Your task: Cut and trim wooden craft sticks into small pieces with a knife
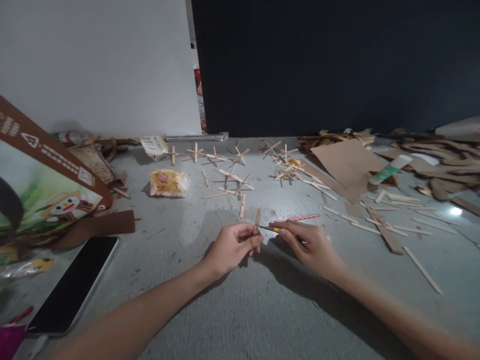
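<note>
My left hand (240, 245) pinches a short wooden craft stick (258, 218), held upright between thumb and fingers. My right hand (309, 245) is closed around a yellow-handled craft knife (276, 229); its narrow dark tip points left and meets the stick close to my left fingertips. Whether the tip cuts into the wood is too small to tell. Just beyond the right hand lies a red-and-white patterned pencil (305, 217). A loose craft stick (242, 205) rests on the grey surface beyond my left hand.
Several crossed-stick pieces (215, 157) stand or lie farther back. Loose sticks (397, 200), cardboard (348, 162) and a green-and-white glue stick (390, 170) are at right. A yellow snack packet (168, 183), a phone (75, 285) and a printed bag (48, 190) are at left.
</note>
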`<state>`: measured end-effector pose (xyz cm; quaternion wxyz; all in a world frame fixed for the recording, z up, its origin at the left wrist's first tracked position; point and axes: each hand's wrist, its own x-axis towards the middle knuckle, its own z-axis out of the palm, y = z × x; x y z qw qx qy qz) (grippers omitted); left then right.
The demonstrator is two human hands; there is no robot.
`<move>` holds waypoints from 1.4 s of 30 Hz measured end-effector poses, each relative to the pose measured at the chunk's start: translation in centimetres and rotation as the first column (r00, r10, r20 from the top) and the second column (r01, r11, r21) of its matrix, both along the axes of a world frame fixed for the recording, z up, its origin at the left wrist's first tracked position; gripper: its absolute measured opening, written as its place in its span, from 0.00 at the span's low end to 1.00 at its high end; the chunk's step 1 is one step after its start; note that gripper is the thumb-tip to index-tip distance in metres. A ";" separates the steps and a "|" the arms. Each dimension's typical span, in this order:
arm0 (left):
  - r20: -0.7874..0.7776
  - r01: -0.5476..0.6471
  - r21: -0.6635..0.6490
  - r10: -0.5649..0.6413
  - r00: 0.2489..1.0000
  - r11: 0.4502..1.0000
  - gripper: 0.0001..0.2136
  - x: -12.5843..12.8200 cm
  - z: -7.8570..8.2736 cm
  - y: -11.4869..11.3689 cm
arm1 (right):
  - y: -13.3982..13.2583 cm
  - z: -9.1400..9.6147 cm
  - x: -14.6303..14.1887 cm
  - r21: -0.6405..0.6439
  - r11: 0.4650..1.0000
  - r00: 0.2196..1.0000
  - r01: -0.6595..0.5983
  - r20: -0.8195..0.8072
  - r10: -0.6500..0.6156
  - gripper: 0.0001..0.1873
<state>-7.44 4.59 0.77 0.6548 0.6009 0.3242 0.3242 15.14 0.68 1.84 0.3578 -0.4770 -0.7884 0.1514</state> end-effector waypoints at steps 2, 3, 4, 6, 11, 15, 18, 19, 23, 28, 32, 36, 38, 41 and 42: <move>-0.002 0.001 -0.001 -0.001 1.000 1.000 0.21 0.0 0.0 0.0 | 0.0 0.0 0.0 -0.023 1.000 1.000 0.002 0.000 -0.002 0.19; -0.004 0.000 -0.001 0.000 1.000 1.000 0.21 0.0 0.0 0.0 | 0.0 0.0 0.1 -0.037 0.999 1.000 0.004 -0.003 -0.005 0.19; -0.007 0.000 -0.001 0.000 1.000 1.000 0.22 0.0 0.1 0.0 | 0.0 0.0 0.1 -0.047 0.999 1.000 0.008 -0.006 -0.009 0.19; -0.006 0.001 -0.001 -0.001 1.000 1.000 0.22 -0.1 0.2 0.0 | 0.0 0.0 0.2 -0.060 0.998 1.000 0.015 -0.017 -0.016 0.20; 0.024 0.009 -0.007 -0.009 1.000 1.000 0.22 -0.1 0.5 0.1 | 0.0 0.0 0.3 -0.082 0.996 0.999 0.024 -0.042 -0.028 0.21; 0.030 0.008 -0.009 -0.008 1.000 1.000 0.21 -0.2 0.4 0.1 | 0.0 -0.1 0.4 -0.093 0.995 0.998 0.041 -0.039 -0.045 0.21; 0.034 0.009 -0.020 -0.008 0.999 1.000 0.21 -0.2 0.3 0.0 | 0.0 -0.3 0.5 -0.085 0.996 0.999 0.034 -0.032 -0.037 0.20; 0.033 0.010 -0.024 -0.010 0.999 1.000 0.21 -0.2 0.3 0.1 | -0.1 -0.3 0.5 -0.083 0.996 0.999 0.032 -0.026 -0.034 0.19; 0.025 0.012 -0.029 -0.011 1.000 1.000 0.22 -0.2 0.1 0.2 | -0.1 -0.3 0.5 -0.058 0.998 0.999 0.039 -0.003 -0.039 0.18; 0.020 0.015 -0.034 -0.014 1.000 0.999 0.22 -0.2 0.1 0.3 | -0.1 -0.3 0.2 -0.001 0.999 0.999 0.041 0.034 -0.041 0.18; 0.004 0.034 -0.026 -0.034 0.999 0.999 0.22 -0.4 0.0 0.4 | -0.3 -0.4 0.1 0.031 0.999 0.997 0.035 0.069 -0.037 0.18; -0.015 0.059 -0.012 -0.059 0.998 0.998 0.23 -0.4 -0.2 0.5 | -0.4 -0.8 0.0 0.037 0.999 0.995 0.031 0.092 -0.034 0.18; -0.015 0.062 -0.011 -0.062 0.998 0.998 0.22 -0.4 -0.4 0.5 | -0.4 -1.0 0.0 0.036 0.999 0.994 0.036 0.098 -0.039 0.18; -0.004 0.041 -0.014 -0.041 0.999 0.999 0.21 -0.4 -0.6 0.5 | -0.2 -1.0 -0.1 0.035 0.999 0.995 0.023 0.092 -0.026 0.18; 0.002 0.031 -0.015 -0.031 1.000 0.999 0.21 -0.3 -0.7 0.5 | -0.1 -0.9 -0.1 0.036 0.999 0.996 0.012 0.087 -0.015 0.18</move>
